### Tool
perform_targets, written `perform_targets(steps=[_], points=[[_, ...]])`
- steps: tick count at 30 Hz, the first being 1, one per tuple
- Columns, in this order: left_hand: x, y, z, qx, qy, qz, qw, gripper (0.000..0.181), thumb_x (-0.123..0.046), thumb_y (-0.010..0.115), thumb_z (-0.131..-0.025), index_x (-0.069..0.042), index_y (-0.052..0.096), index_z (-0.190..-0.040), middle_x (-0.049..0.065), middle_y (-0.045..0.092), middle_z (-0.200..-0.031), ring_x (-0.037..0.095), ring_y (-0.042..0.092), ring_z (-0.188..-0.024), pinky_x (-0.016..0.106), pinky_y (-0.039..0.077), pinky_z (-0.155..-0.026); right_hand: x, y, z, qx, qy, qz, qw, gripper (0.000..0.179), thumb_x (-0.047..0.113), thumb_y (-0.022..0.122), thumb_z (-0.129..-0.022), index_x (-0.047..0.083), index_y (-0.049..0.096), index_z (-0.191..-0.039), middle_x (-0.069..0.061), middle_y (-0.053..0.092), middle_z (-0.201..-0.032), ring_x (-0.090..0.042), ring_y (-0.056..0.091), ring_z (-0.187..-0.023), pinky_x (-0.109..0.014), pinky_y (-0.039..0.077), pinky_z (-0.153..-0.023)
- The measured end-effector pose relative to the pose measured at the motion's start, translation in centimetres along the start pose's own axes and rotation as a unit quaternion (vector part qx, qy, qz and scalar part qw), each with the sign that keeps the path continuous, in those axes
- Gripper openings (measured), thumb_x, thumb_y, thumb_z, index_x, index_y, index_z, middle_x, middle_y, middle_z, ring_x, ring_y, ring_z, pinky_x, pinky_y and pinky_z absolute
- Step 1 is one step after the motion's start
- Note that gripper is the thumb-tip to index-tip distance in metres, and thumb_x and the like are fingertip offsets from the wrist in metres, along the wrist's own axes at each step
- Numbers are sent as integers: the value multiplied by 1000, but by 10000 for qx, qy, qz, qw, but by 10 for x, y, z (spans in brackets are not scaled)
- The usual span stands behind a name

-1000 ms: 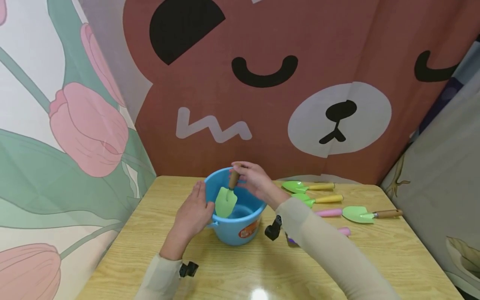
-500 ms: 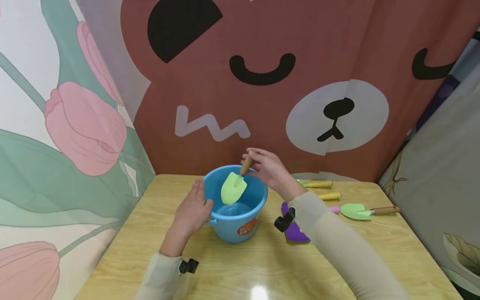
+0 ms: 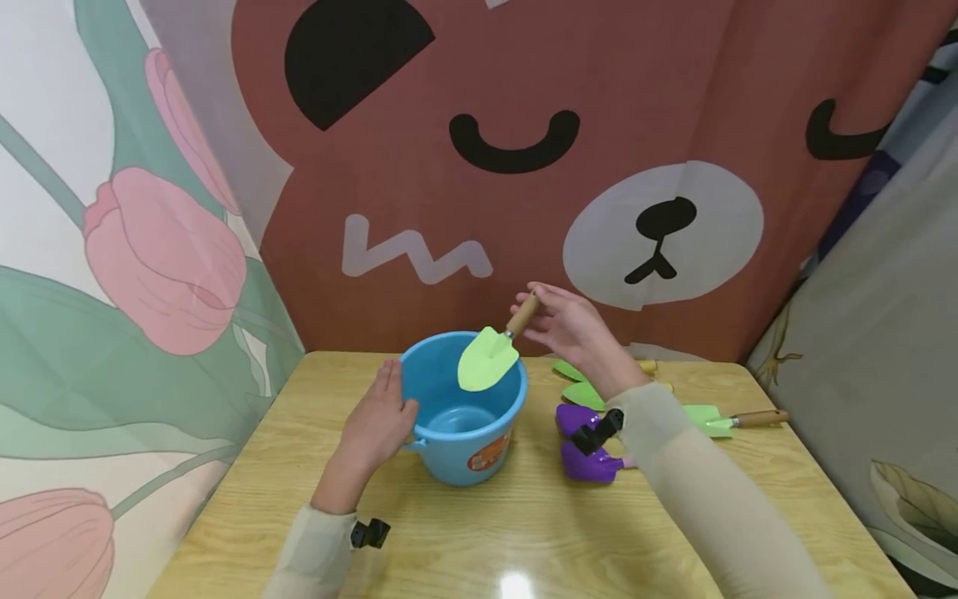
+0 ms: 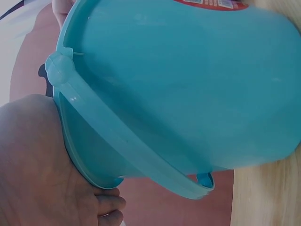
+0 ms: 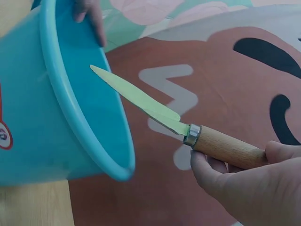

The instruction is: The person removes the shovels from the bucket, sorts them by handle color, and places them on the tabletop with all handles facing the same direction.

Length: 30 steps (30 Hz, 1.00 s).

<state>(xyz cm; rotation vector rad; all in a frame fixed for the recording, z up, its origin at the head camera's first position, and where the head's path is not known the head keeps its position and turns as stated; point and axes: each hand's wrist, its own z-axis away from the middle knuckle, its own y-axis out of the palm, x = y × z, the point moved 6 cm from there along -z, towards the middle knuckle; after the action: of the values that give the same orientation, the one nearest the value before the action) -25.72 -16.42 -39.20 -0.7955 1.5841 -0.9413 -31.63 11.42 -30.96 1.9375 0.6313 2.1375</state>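
A blue plastic bucket (image 3: 458, 459) stands upright on the table, an orange-red label on its side. My left hand (image 3: 376, 416) holds its left rim, with the thumb over the edge; in the left wrist view the palm lies against the rim, beside the bucket's handle (image 4: 124, 141). My right hand (image 3: 572, 333) pinches the wooden handle (image 5: 230, 147) of a small light-green trowel (image 3: 488, 359). The trowel is tilted, its blade pointing down and left over the bucket's opening. No other thing shows on the visible part of the bucket's floor.
Right of the bucket, two purple trowels (image 3: 587, 463) lie close together on the wooden table (image 3: 419, 541). Behind them are green trowels (image 3: 582, 395) with yellow handles, partly hidden by my right arm. Another green trowel (image 3: 758, 418) has a wooden handle. A bear-print curtain (image 3: 419, 183) hangs behind.
My right hand has lifted the green trowel up and to the right, bringing its blade from inside the bucket to above the opening. The left hand has stayed on the rim.
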Motion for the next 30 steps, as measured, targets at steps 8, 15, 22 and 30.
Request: perform_targets(steps=[8,15,22,30], points=[[1,2,-3,-52,127,103,9999,72,-31,35,-102,5,11,-160,21,8,-168,38,8,-155,57,21,-122,16,-25,13,154,-52,-636,9978,25,23,47,-107,12,54,-130,-9,61,-124,-35,54,-133,-56,31,-118],[-1,0,-6,-119,193,37,9997,71,-30,33,-102,5,12,-159,22,10,-168,38,8,-156,55,20,-123,33,-52,27,239,-11,-1434,9894,23,19,49,-107,9,55,-126,-10,69,-115,-30,66,-117,-55,15,-123],[-3,-2,-4,-85,238,-189,9995,70,-31,31,-103,8,13,-158,25,12,-167,41,9,-155,54,17,-124,38,-87,48,223,171,-2450,9691,26,14,52,-105,7,52,-130,-16,65,-120,-38,66,-115,-52,11,-123],[-4,-2,-1,-30,179,-256,9995,69,-33,32,-104,8,15,-158,24,12,-167,39,7,-155,53,16,-124,39,-133,69,473,295,-3081,9497,20,14,47,-107,2,58,-119,-18,64,-118,-41,63,-118,-60,46,-104]])
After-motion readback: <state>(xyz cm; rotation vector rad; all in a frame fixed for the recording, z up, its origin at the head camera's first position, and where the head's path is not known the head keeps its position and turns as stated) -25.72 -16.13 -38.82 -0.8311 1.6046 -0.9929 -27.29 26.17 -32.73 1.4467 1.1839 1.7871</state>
